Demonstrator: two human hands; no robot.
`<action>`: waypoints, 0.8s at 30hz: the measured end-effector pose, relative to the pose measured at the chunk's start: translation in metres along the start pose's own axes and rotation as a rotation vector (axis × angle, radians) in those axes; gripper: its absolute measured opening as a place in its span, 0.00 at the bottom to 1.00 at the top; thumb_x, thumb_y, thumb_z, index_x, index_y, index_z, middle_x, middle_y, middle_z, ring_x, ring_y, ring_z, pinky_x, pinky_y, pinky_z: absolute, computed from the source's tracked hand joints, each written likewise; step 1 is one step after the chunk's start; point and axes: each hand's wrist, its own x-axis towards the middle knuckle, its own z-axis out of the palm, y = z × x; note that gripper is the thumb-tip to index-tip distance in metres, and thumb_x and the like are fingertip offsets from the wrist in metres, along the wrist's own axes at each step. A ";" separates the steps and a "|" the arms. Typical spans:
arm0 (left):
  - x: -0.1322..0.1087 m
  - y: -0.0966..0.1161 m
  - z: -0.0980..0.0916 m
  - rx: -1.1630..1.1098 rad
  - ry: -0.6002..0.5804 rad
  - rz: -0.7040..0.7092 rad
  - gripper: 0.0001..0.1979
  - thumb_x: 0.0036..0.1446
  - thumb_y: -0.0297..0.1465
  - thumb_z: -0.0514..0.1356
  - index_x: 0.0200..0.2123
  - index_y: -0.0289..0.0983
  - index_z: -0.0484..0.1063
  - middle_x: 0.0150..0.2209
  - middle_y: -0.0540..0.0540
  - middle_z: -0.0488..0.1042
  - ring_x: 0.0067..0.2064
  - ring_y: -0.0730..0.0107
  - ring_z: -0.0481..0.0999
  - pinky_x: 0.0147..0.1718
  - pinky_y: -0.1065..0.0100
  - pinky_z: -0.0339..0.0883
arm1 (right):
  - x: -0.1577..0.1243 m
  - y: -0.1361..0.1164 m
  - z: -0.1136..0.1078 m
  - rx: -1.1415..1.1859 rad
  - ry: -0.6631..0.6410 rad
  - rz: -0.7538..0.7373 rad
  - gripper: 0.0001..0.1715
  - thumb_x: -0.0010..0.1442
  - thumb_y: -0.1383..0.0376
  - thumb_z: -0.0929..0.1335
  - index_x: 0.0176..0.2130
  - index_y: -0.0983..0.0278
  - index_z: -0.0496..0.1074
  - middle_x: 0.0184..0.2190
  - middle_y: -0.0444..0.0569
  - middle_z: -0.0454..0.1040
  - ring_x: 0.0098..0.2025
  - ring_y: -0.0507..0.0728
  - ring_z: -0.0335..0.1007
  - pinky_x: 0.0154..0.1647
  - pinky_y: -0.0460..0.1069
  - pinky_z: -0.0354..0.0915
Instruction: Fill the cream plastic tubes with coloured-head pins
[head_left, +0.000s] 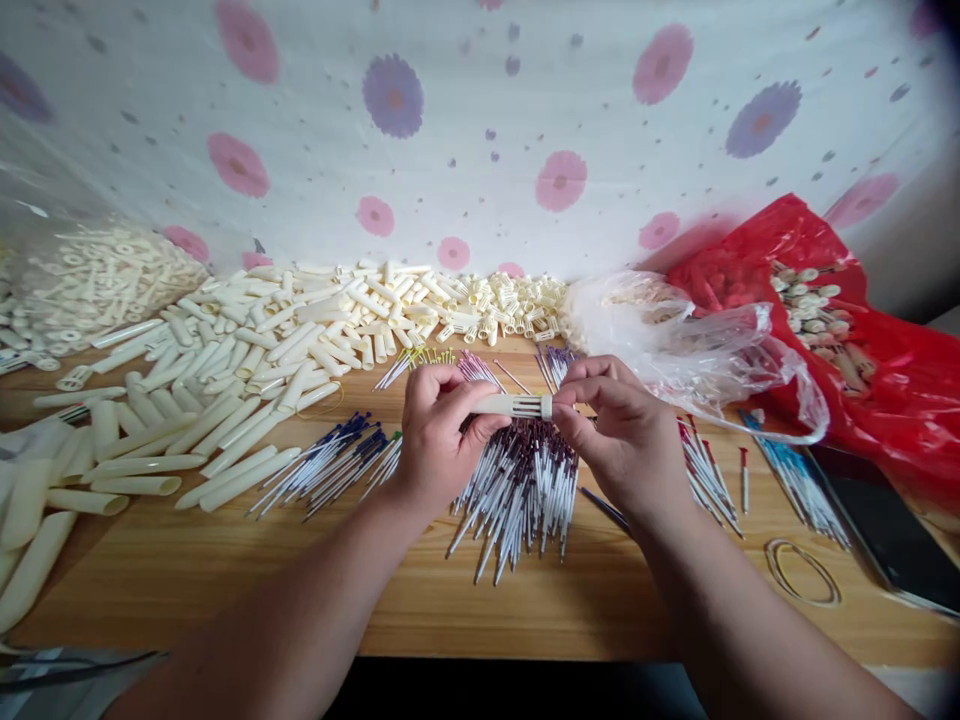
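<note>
A cream-coloured plastic pen barrel (491, 404) with a slotted section at its right end is held level above the middle of the table. My left hand (433, 435) is closed round its left part, thumb below and fingers above. My right hand (626, 440) pinches the slotted end between thumb and fingertips. Just under both hands, a fanned pile of white pen refills (517, 495) with dark maroon tops lies on the wood. Refills with blue tops (326, 460) are left of my left hand. Red-topped refills (709, 475) lie beyond my right hand.
Loose cream barrels (247, 400) cover the left, with short slotted pieces (517, 305) at the back. A clear bag (675, 340), a red bag (810, 330), light-blue-topped refills (799, 485), rubber bands (802, 573) and a phone (885, 525) are right.
</note>
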 end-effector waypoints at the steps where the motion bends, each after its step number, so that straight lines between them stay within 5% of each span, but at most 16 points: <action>1: 0.000 0.000 0.000 -0.001 -0.002 0.000 0.14 0.56 0.42 0.58 0.38 0.38 0.74 0.36 0.47 0.61 0.39 0.66 0.65 0.38 0.63 0.66 | 0.001 -0.001 0.000 0.005 -0.006 0.001 0.03 0.53 0.70 0.68 0.28 0.62 0.72 0.33 0.46 0.66 0.38 0.54 0.65 0.42 0.52 0.61; 10: 0.001 -0.001 -0.002 -0.008 -0.029 -0.027 0.09 0.56 0.37 0.61 0.38 0.39 0.74 0.35 0.47 0.61 0.37 0.67 0.66 0.37 0.63 0.66 | 0.000 0.000 0.004 0.067 -0.046 0.027 0.05 0.57 0.66 0.67 0.29 0.62 0.71 0.33 0.47 0.67 0.38 0.54 0.64 0.41 0.52 0.61; 19: 0.002 -0.001 -0.002 -0.014 -0.025 -0.051 0.12 0.57 0.40 0.59 0.37 0.39 0.74 0.35 0.47 0.62 0.37 0.66 0.66 0.37 0.63 0.66 | -0.004 0.007 0.002 0.411 -0.127 0.145 0.07 0.58 0.63 0.68 0.31 0.57 0.77 0.38 0.47 0.69 0.43 0.56 0.66 0.44 0.54 0.63; 24: -0.002 0.009 0.002 -0.295 -0.094 -0.173 0.20 0.59 0.48 0.52 0.34 0.37 0.71 0.35 0.45 0.65 0.38 0.66 0.68 0.37 0.63 0.66 | 0.004 0.018 -0.006 0.449 0.147 0.028 0.08 0.59 0.63 0.67 0.36 0.55 0.78 0.38 0.47 0.70 0.43 0.56 0.67 0.47 0.56 0.64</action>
